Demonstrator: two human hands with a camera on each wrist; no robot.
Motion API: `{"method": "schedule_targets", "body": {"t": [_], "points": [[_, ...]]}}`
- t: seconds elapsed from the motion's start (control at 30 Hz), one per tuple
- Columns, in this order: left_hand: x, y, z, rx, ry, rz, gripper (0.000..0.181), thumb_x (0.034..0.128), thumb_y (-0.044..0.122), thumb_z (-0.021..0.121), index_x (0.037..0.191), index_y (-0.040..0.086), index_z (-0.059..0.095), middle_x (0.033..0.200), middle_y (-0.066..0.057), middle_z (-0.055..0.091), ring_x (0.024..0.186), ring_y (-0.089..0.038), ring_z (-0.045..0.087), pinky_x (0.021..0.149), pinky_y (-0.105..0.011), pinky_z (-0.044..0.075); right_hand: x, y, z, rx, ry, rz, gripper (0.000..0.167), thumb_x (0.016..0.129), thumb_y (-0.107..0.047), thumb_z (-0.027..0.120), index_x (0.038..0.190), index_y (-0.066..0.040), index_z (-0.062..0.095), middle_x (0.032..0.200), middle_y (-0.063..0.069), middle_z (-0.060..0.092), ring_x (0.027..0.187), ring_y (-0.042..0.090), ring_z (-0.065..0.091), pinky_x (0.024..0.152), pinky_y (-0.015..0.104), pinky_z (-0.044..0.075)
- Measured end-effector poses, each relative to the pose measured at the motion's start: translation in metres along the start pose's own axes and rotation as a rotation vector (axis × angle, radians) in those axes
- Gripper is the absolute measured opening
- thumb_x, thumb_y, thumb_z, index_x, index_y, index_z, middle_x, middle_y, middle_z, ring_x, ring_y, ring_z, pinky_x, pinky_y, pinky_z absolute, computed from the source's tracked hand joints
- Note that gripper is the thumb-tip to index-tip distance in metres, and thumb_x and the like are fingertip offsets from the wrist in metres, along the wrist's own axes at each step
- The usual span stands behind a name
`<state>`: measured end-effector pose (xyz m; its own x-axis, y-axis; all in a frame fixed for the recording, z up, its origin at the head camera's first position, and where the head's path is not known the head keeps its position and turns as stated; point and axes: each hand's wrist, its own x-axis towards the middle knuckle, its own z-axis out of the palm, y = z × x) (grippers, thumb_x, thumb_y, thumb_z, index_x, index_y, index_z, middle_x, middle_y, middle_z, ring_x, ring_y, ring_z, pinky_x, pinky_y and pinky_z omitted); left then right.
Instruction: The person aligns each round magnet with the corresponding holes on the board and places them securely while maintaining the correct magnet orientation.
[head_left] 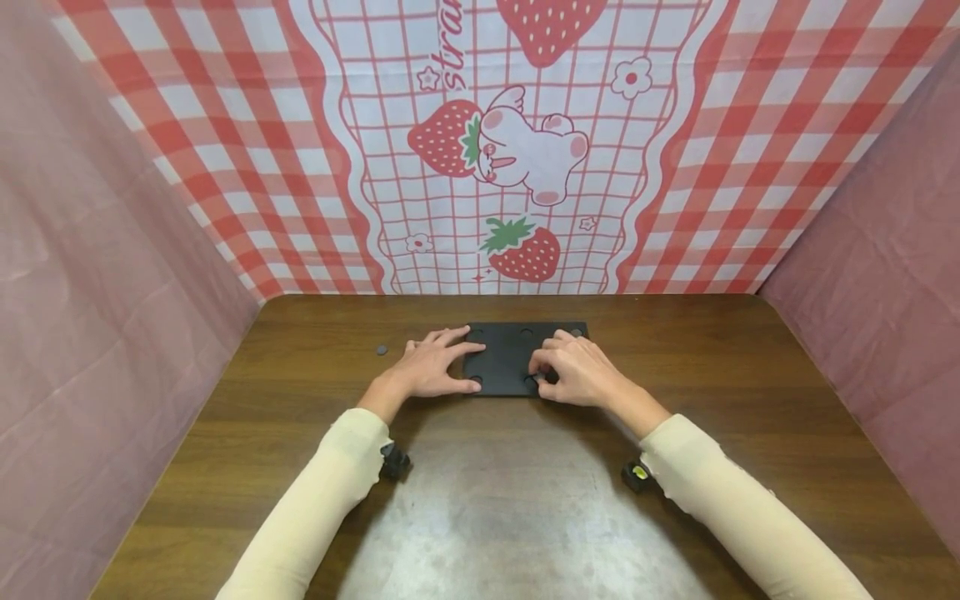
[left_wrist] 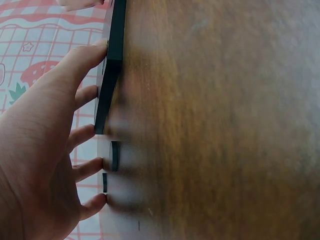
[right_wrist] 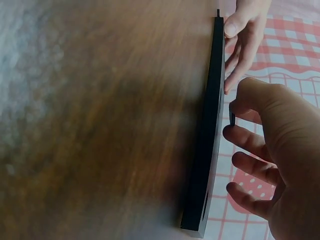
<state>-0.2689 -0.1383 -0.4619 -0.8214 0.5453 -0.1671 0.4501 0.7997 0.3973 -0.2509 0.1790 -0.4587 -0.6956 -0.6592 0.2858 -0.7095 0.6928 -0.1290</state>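
Observation:
A flat black rectangular board (head_left: pixel 501 358) with shallow round recesses lies on the table. My left hand (head_left: pixel 431 367) rests across the board's left end, fingers spread, with the thumb on its near edge. Over the board's near right part, my right hand (head_left: pixel 581 371) pinches a small thin black disc (right_wrist: pixel 232 116) between thumb and index finger. In the right wrist view that disc is apart from the board's top, tilted on edge. Under my left fingers, the left wrist view shows two more black discs (left_wrist: pixel 115 156) on the table.
One loose disc (head_left: pixel 382 350) lies on the wooden table (head_left: pixel 315 367) left of my left hand. A strawberry-patterned cloth (head_left: pixel 517 167) hangs behind the table's far edge. Pink cloth (head_left: pixel 870 208) hangs at both sides. A small dark device sits at each wrist.

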Motion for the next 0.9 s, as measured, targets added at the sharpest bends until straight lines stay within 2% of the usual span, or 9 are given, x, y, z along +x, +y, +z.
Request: {"method": "schedule_targets", "body": {"t": [0.67, 0.9], "points": [[-0.0005, 0.0024, -0.0012, 0.001, 0.0, -0.003, 0.078, 0.1043, 0.062, 0.072, 0.173, 0.036, 0.046, 0.192, -0.004, 0.021, 0.177, -0.046, 0.019, 0.13, -0.088, 0.018, 0.0034, -0.0062, 0.0033, -0.019, -0.028, -0.017, 0.014, 0.084, -0.024, 0.091, 0.096, -0.021, 0.083, 0.091, -0.004, 0.074, 0.089, 0.017, 0.062, 0.072, 0.035, 0.052], [-0.0005, 0.002, -0.0016, 0.001, 0.001, -0.009, 0.079, 0.1034, 0.063, 0.073, 0.173, 0.036, 0.046, 0.191, -0.005, 0.022, 0.177, -0.046, 0.02, 0.13, -0.088, 0.018, 0.0053, -0.0072, 0.0036, -0.007, -0.062, -0.007, 0.013, 0.086, -0.025, 0.089, 0.097, -0.021, 0.083, 0.093, -0.004, 0.074, 0.092, 0.018, 0.062, 0.073, 0.036, 0.054]]}}
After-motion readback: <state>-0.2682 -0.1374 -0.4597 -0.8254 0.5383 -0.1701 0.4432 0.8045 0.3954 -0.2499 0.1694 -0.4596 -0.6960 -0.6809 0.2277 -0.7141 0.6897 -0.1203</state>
